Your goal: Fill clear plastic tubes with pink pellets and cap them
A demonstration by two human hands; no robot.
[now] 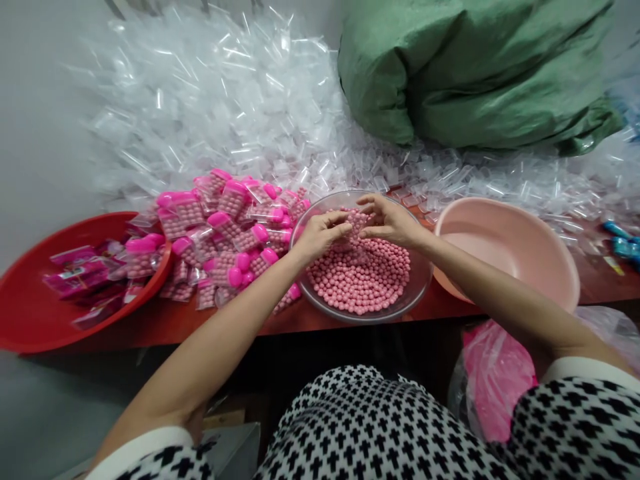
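Pink beads (363,283) stop short of the bowl's right rim (427,281), right hand (389,221) spread above, left hand's (323,233) grip unclear.

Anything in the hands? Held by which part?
Seemingly a clear container with beads, between the left hand and right hand, over the bowl. Which part is gripped, and by which hand, can't be told.

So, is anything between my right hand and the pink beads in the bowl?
Nothing visible blocks the near part: your right hand is above the round bowl, where the pink beads closest to you lie uncovered. Your left hand is alongside, to the left.
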